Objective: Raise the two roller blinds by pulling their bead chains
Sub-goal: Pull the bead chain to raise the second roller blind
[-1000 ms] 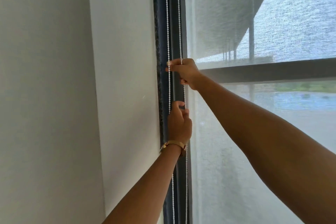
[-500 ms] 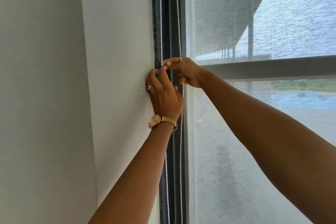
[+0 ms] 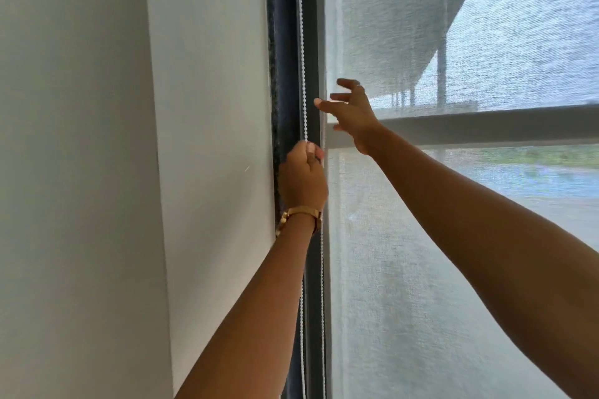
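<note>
A white bead chain (image 3: 301, 42) hangs in two strands along the dark window frame (image 3: 285, 74). My left hand (image 3: 303, 180), wearing a gold watch, is closed around the left strand at about mid height. My right hand (image 3: 351, 113) hovers just above and to the right, fingers spread, holding nothing, close to the right strand (image 3: 322, 269). A sheer grey roller blind (image 3: 421, 285) covers the window pane on the right and reaches below the view. A second blind is not distinguishable.
A white wall (image 3: 207, 139) stands immediately left of the frame, with a grey wall face (image 3: 71, 172) further left. A horizontal window bar (image 3: 486, 126) shows through the sheer fabric behind my right hand.
My right hand let go of the chain and opened, lifting slightly. My left hand, which had reached up beside it, pulled down along the left strand while gripping it.
</note>
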The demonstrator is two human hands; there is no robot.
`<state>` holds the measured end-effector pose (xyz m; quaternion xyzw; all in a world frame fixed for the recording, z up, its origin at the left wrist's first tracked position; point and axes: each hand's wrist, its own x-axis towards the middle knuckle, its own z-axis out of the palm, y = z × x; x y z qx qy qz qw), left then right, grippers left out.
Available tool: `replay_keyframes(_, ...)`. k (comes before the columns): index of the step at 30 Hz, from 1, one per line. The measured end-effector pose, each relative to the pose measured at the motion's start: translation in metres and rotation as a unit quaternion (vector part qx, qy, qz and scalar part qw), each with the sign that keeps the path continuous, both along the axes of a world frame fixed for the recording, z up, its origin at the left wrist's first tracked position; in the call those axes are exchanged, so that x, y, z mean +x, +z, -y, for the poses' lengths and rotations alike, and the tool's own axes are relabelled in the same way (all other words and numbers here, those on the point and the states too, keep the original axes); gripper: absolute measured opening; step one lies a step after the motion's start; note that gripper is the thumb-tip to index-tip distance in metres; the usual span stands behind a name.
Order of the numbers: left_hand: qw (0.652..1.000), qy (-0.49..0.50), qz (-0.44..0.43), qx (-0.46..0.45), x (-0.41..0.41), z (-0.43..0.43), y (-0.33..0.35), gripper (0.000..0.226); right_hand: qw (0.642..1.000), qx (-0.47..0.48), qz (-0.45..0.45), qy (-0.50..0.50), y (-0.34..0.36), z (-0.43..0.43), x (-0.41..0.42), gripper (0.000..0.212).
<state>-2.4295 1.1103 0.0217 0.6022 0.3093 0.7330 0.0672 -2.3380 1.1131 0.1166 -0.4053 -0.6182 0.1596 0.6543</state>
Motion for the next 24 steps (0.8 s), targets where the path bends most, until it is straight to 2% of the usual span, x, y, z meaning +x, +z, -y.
replay_keyframes(3, 0.999, -0.024, -0.008, 0.040, 0.009, 0.005, -0.009, 0.033, 0.975, 0.153, 0.030, -0.158, -0.002, 0.001, -0.005, 0.053)
replay_keyframes(4, 0.998, -0.039, -0.008, 0.046, 0.011, 0.008, -0.011, 0.032, 0.965, 0.190, 0.025, -0.179, -0.001, 0.003, -0.008, 0.043)
replay_keyframes(5, 0.998, -0.052, -0.005, 0.047, 0.014, 0.011, -0.013, 0.032, 0.966, 0.202, 0.012, -0.160, 0.000, 0.006, -0.011, 0.033)
replay_keyframes(6, 0.997, -0.062, 0.000, 0.045, 0.016, 0.013, -0.016, 0.032, 0.975, 0.194, -0.008, -0.110, 0.002, 0.008, -0.015, 0.026)
replay_keyframes(8, 0.996, -0.078, 0.016, 0.038, 0.018, 0.013, -0.025, 0.033, 0.986, 0.160, -0.044, 0.012, 0.006, 0.014, -0.023, 0.030)
replay_keyframes(10, 0.995, -0.093, 0.023, 0.016, 0.019, 0.012, -0.041, 0.036, 0.981, 0.128, -0.072, 0.123, 0.012, 0.022, -0.030, 0.034)
replay_keyframes(12, 0.994, -0.106, 0.017, -0.021, 0.020, 0.011, -0.065, 0.037, 0.977, 0.095, -0.090, 0.169, 0.019, 0.028, -0.034, 0.032)
replay_keyframes(16, 0.986, -0.132, 0.008, -0.099, 0.018, 0.010, -0.120, 0.036, 0.973, 0.046, -0.128, 0.185, 0.026, 0.033, -0.036, 0.031)
replay_keyframes(19, 0.979, -0.151, -0.008, -0.138, 0.014, 0.006, -0.153, 0.038, 0.986, 0.027, -0.105, 0.129, 0.020, 0.028, -0.035, 0.031)
replay_keyframes(22, 0.972, -0.160, -0.059, -0.164, 0.011, -0.001, -0.175, 0.037, 0.993, 0.083, -0.055, 0.060, -0.007, 0.017, -0.034, 0.038)
replay_keyframes(24, 0.954, -0.203, -0.095, -0.197, 0.009, -0.006, -0.185, 0.034, 0.992, 0.101, -0.048, 0.055, -0.028, 0.012, -0.031, 0.038)
